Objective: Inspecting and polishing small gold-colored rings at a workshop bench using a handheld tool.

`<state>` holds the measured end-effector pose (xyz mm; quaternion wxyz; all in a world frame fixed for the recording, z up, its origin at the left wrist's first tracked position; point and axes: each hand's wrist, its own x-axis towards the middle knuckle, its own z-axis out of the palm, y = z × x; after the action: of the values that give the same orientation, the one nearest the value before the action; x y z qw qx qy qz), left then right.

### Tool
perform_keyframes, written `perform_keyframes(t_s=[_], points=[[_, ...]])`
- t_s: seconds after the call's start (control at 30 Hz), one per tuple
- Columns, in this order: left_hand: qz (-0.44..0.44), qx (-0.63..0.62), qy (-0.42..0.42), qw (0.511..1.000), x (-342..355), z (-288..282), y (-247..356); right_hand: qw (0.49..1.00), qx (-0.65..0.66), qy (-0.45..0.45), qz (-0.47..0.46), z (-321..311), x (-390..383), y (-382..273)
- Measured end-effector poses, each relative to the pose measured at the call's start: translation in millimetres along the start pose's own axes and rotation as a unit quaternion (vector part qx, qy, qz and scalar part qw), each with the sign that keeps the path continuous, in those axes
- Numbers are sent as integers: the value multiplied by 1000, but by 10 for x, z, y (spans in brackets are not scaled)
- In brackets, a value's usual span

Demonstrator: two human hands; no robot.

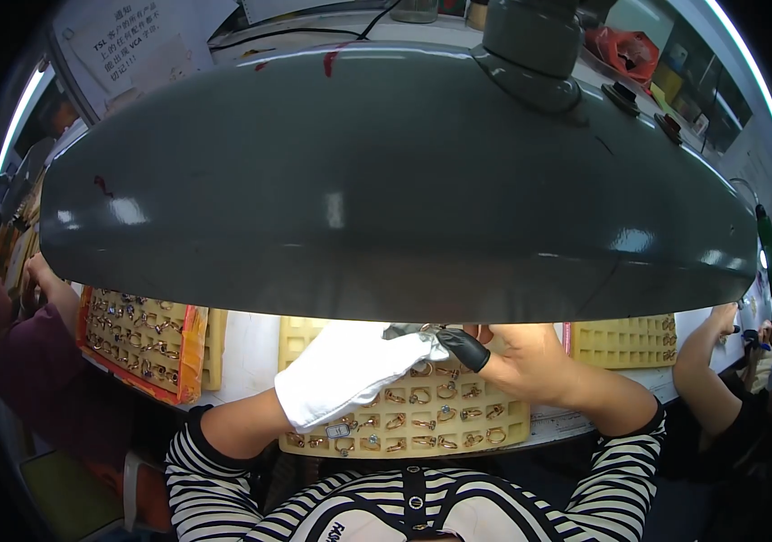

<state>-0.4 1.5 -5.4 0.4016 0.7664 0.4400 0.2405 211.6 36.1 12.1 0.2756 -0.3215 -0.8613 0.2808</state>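
Pinching what looks like a ring (427, 328), left hand (345, 370) and right hand (530, 359) have fingers pretty much closed below the lamp (386, 199), probably for light.

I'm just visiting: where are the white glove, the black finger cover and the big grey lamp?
White glove (336, 378): head view, its wide middle, between cuff and fingers.
Black finger cover (465, 350): head view, the middle of its length.
Big grey lamp (386, 190): head view, the middle of its outer shell.

Jewelry wkshop: ring trays (520, 422), lg. lamp hood (395, 190), co-wkrs (52, 348) alongside.
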Motion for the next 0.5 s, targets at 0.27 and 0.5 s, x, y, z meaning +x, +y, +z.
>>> perform_keyframes(t_s=[0.27,0.5], points=[[-36,-99,-18,994,-9,-74,73,999,4,22,-27,11,13,8],[-72,-101,-17,992,-19,-145,152,951,247,-43,184,-47,-15,-1]])
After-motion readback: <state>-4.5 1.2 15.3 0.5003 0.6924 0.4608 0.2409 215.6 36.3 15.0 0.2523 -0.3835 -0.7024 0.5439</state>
